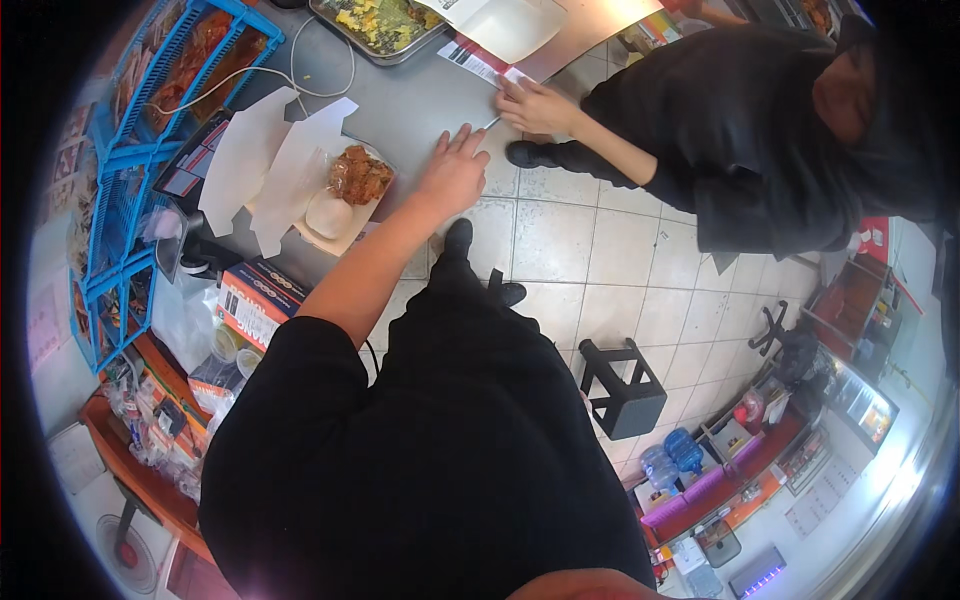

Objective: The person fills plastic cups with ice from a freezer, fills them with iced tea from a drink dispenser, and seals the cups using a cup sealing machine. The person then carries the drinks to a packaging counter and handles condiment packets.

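My left hand [454, 171] reaches over the edge of the metal counter [405, 101], palm down, fingers somewhat apart, with nothing visible in it. Beside my forearm stands an opened white paper takeaway box [262, 176], its flaps up. Inside it lie a piece of fried chicken [361, 176], partly under clear plastic, and a rounded white portion, seemingly rice [328, 215]. Just past my fingertips, a co-worker's hand [536, 109] touches a printed paper slip [466, 63] at the counter's edge. My right hand is out of view; only some bare skin shows at the bottom rim.
A metal tray of yellow-green food [386, 26] and another open white carton [514, 26] stand farther along the counter. Blue plastic racks [124, 157] hold packaged goods at left. The co-worker in black [720, 135] stands opposite. A black stool [624, 394] is on the tiled floor.
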### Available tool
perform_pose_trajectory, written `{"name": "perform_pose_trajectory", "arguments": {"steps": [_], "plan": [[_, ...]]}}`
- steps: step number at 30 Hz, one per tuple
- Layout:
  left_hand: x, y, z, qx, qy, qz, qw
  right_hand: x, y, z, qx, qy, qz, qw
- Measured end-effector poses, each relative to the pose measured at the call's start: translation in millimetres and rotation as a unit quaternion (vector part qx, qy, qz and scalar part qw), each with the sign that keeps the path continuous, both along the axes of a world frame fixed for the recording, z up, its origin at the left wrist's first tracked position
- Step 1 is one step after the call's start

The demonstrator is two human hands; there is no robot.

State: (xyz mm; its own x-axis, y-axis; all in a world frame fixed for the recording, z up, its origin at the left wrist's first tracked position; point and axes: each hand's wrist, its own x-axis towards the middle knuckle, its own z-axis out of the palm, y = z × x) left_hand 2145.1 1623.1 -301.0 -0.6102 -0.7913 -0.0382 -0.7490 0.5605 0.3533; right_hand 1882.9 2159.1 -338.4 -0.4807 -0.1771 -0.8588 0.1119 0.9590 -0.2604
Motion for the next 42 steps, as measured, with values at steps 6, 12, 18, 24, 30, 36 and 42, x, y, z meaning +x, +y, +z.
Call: {"name": "perform_pose_trajectory", "arguments": {"steps": [6, 12, 18, 24, 30, 36, 42], "plan": [[-1, -1, 1, 0.008, -0.006, -0.001, 1.0, -3, 3, 2, 0.004, -0.009, -0.014, 1.0], [1, -1, -1, 0.01, 0.0, -0.004, 1.0, -6, 5, 3, 0.007, -0.014, -0.023, 1.0], [1, -2, -3, 0.027, 0.001, 0.002, 1.0, -5, 8, 4, 0.007, -0.018, -0.03, 0.999], [5, 5, -5, 0.038, 0.015, 0.001, 0.999, -5, 9, 3, 0.005, -0.021, -0.038, 0.999], [19, 53, -1, 0.051, -0.168, -0.098, 0.98, -3, 6, 2, -0.003, -0.024, -0.049, 0.998], [51, 105, -50, 0.425, -0.225, -0.118, 0.869, -4, 5, -2, -0.009, -0.028, -0.057, 0.998], [94, 128, -74, 0.432, -0.268, -0.038, 0.861, -7, 2, -6, -0.015, -0.033, -0.059, 0.998]]}}
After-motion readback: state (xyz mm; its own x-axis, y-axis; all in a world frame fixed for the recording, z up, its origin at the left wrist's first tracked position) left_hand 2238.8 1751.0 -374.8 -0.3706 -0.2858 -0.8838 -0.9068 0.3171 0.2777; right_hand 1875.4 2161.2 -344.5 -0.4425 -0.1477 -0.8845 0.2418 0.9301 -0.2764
